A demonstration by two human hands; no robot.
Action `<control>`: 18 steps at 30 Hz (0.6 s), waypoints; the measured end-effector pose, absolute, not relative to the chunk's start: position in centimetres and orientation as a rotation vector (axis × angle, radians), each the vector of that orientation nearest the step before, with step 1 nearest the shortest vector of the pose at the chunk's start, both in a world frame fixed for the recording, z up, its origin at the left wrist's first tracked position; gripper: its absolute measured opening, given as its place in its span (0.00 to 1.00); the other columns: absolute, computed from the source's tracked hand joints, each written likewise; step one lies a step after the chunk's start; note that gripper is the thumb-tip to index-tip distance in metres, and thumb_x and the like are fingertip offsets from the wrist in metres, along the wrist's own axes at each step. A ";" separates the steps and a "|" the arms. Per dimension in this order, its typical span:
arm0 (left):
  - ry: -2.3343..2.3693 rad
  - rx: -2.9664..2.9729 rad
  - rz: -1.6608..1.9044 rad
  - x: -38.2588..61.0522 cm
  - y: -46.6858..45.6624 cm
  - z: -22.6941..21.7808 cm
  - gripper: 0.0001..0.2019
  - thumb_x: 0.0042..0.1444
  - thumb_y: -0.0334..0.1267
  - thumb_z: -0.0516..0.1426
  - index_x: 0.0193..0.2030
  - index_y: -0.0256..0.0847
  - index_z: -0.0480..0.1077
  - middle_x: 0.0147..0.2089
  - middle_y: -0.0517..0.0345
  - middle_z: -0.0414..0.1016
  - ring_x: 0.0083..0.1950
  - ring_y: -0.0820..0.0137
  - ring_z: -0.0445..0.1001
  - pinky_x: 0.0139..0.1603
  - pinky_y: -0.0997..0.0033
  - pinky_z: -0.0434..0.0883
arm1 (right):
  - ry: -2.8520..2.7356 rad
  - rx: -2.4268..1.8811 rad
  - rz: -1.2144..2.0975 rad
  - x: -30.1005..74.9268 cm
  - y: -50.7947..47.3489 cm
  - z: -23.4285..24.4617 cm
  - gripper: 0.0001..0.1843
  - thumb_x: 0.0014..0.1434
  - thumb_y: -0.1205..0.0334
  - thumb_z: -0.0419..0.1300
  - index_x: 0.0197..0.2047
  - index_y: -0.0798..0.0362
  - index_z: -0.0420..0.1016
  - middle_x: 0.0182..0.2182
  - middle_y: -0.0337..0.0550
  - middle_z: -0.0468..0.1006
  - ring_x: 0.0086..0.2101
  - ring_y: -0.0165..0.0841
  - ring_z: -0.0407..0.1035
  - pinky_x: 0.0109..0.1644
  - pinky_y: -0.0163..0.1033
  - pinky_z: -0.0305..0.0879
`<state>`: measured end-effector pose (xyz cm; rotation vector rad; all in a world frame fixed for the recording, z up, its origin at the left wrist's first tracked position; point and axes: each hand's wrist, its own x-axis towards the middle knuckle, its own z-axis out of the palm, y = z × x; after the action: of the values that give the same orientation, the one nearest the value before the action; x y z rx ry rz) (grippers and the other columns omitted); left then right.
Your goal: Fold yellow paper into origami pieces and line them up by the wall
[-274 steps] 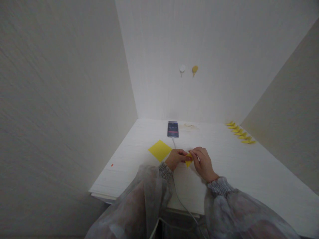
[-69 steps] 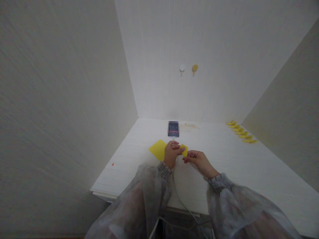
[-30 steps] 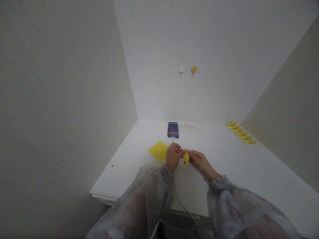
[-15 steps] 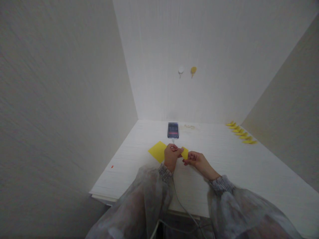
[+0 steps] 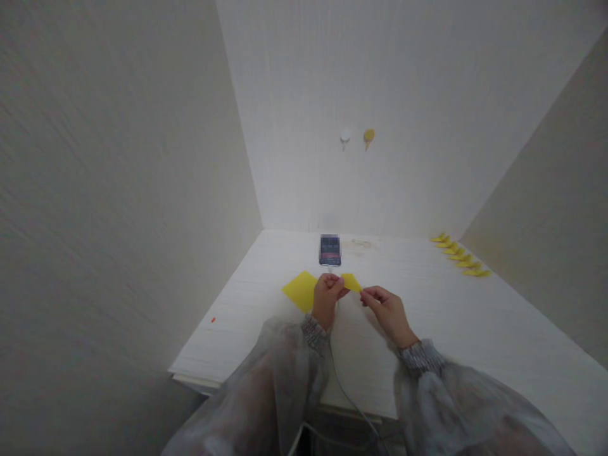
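A small folded piece of yellow paper (image 5: pixel 351 282) is held between my two hands, above the white table. My left hand (image 5: pixel 327 297) pinches its left end between thumb and fingers. At its lower right tip, the thumb and forefinger of my right hand (image 5: pixel 387 311) are closed on the paper. A flat yellow sheet (image 5: pixel 300 290) lies on the table just left of my left hand, turned like a diamond, its right corner hidden behind that hand.
A phone (image 5: pixel 330 249) with a cable (image 5: pixel 342 386) stands beyond my hands. Several folded yellow paper pieces (image 5: pixel 458 254) form a row at the back right. A small orange bit (image 5: pixel 213 320) lies at left. Two hooks (image 5: pixel 368 135) are on the back wall; walls rise on both sides.
The folded paper has turned in my hands, so its tip now points right. My right hand has shifted slightly right and its grip is now at that tip. The left hand has barely moved.
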<state>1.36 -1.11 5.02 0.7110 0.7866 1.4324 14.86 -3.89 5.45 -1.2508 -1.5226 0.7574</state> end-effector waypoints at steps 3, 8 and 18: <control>0.920 0.844 1.389 1.3 -1.0 5.0 0.12 0.41 0.39 0.59 0.30 0.37 0.62 0.30 0.59 0.68 0.32 0.76 0.70 0.35 0.75 0.67 | -1.641 -1.315 0.443 15.0 -4.0 5.5 0.10 0.52 0.58 0.53 0.25 0.55 0.70 0.21 0.40 0.71 0.23 0.30 0.65 0.29 0.35 0.60; 0.852 0.899 1.245 1.3 -1.7 5.7 0.17 0.43 0.44 0.58 0.39 0.41 0.62 0.36 0.55 0.69 0.35 0.71 0.71 0.34 0.72 0.68 | -1.901 -1.205 -0.038 15.1 -4.1 5.4 0.09 0.52 0.64 0.52 0.22 0.54 0.66 0.18 0.39 0.66 0.23 0.30 0.61 0.28 0.35 0.58; 0.563 0.810 1.203 1.1 -2.2 6.1 0.21 0.45 0.40 0.57 0.47 0.38 0.62 0.38 0.51 0.71 0.36 0.70 0.71 0.39 0.68 0.67 | -2.056 -1.009 -0.123 15.3 -4.2 5.5 0.06 0.52 0.63 0.55 0.35 0.52 0.68 0.30 0.45 0.70 0.33 0.36 0.63 0.38 0.43 0.60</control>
<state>1.11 -2.18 6.08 0.8104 0.5626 1.2030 15.32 -4.16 5.46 -1.0089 -2.0557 -0.1226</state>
